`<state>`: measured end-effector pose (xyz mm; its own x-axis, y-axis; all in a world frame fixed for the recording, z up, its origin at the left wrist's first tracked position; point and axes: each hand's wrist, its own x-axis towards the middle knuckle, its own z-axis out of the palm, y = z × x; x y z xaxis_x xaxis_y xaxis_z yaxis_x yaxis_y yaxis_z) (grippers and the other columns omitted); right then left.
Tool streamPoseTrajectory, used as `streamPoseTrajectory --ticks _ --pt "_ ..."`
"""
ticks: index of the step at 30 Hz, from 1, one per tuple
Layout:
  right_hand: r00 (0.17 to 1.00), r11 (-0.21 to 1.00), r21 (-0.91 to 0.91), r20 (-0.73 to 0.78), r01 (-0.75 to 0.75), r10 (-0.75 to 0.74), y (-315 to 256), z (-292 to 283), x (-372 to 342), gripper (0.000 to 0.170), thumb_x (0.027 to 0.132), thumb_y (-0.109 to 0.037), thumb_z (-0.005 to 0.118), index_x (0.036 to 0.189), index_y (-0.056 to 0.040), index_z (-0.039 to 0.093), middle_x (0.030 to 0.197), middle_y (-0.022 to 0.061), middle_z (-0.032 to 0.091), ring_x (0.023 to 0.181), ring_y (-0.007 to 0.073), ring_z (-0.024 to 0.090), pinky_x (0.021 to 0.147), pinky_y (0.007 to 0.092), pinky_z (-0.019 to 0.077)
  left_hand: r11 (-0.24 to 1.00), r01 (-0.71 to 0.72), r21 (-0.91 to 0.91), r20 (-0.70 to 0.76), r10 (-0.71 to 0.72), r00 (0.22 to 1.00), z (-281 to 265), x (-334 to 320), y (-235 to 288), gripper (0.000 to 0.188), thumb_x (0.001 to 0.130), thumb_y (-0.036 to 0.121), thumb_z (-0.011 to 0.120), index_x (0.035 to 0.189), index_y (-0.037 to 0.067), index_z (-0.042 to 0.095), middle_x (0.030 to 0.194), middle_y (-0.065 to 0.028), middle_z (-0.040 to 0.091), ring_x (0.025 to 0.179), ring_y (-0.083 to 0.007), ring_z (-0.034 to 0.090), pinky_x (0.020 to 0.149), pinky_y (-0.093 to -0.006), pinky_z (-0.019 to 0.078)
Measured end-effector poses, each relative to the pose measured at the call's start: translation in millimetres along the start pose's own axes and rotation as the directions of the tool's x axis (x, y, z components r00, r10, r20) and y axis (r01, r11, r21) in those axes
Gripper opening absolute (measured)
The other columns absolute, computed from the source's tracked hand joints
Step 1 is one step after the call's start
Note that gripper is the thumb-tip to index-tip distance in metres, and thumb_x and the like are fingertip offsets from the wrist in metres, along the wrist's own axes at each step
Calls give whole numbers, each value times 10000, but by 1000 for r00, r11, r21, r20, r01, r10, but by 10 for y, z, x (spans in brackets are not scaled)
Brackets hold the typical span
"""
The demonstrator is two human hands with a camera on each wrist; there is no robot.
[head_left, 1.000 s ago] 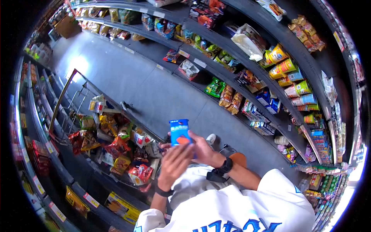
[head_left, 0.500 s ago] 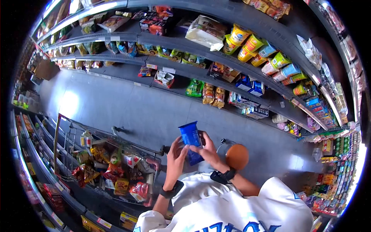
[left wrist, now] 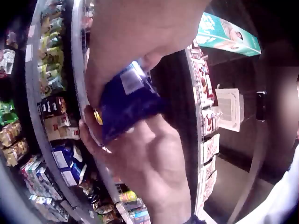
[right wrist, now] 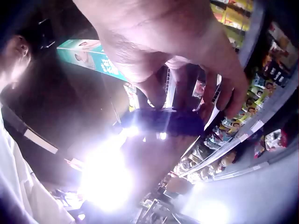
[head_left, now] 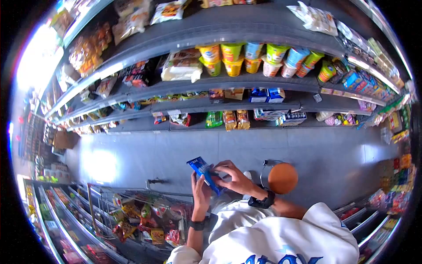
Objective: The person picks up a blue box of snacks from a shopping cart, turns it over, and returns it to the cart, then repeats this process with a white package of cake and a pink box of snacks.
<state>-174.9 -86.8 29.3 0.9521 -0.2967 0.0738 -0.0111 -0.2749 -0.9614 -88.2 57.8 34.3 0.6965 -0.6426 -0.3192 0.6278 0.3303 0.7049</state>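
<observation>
A blue snack packet (head_left: 202, 170) with lighter print is held tilted in front of the body, over the aisle floor. My left hand (head_left: 201, 194) grips it from the near side, thumb across its face. My right hand (head_left: 237, 181) is at the packet's right edge, fingers spread and loosely bent. In the left wrist view the packet (left wrist: 128, 95) shows a pale label between the left hand (left wrist: 145, 37) above and the right hand (left wrist: 154, 168) below. From the right wrist, the right hand's fingertips (right wrist: 156, 95) reach down to the dark packet (right wrist: 163, 122); glare hides part of it.
A shopping cart (head_left: 151, 215) full of bagged snacks stands at the left. Across the aisle floor (head_left: 132, 152), shelves (head_left: 145, 116) hold stacked cup noodles (head_left: 233, 59), boxes and bags. A round orange-brown stool seat (head_left: 282, 178) is to the right of my hands.
The packet has swung to tilt left, and the right hand has shifted from holding it to its right edge. The head view has turned to face the shelves squarely.
</observation>
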Motion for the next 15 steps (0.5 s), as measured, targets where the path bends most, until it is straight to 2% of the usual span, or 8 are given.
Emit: streamPoseTrajectory --ticks 3,5,6,8,9,11,13,15 --pt "988 991 131 -151 -9 29 -61 -212 -109 569 745 -110 714 1257 -57 473 1241 151 418 1099 291 464 888 325 425 975 29 222 -59 -16 998 340 123 -243 281 923 168 526 1169 37 493 1039 -58 592 887 -130 593 731 -267 490" --pt "955 981 192 -291 6 52 -127 -404 -133 630 724 -97 731 1283 -72 441 1275 158 386 1082 300 472 860 317 439 949 36 314 3 -39 999 632 201 -210 292 914 135 543 1169 4 485 1036 -71 601 859 -131 597 738 -273 489" --pt "935 965 252 -322 -67 149 -152 -500 -146 539 722 -108 732 1209 -53 508 1213 158 460 1026 295 516 804 316 459 939 46 340 48 -66 997 640 292 -239 301 910 124 547 1173 -6 478 1063 -80 592 884 -134 590 761 -274 483" --pt "959 965 216 -204 -149 194 -50 -785 -167 478 712 -97 731 1151 -41 549 1147 154 514 968 295 542 763 323 468 918 74 389 124 -132 983 559 451 -333 320 902 102 555 1181 -26 465 1117 -98 573 933 -141 575 809 -274 470" --pt "964 962 194 -148 -192 222 -8 -892 -163 448 707 -91 731 1122 -35 569 1114 152 541 938 295 555 743 327 472 928 30 371 127 -83 988 688 513 -337 327 898 94 557 1187 -25 460 1148 -102 556 966 -146 561 835 -275 457" --pt "910 992 -84 -412 -94 51 29 -977 -154 440 670 -48 709 1093 -42 587 1049 137 553 910 302 552 729 350 475 942 -47 333 131 3 991 1060 562 -314 344 890 79 563 1199 -24 450 1208 -110 524 1032 -155 532 888 -278 433" --pt "800 919 -383 -577 -91 -162 35 -1035 -193 441 633 -5 687 1064 -49 604 984 121 564 881 310 549 715 373 479 953 102 284 143 -147 979 1207 591 -309 356 886 95 568 1204 -11 448 1193 -94 515 1067 -167 505 918 -289 412" --pt "888 876 -480 -421 -46 -184 13 -1053 -206 466 591 1 669 1050 -54 609 1083 94 511 1023 314 490 826 398 442 940 178 291 128 -223 966 1182 739 -410 332 885 129 579 1181 16 481 1114 -75 562 1011 -162 537 861 -307 448"
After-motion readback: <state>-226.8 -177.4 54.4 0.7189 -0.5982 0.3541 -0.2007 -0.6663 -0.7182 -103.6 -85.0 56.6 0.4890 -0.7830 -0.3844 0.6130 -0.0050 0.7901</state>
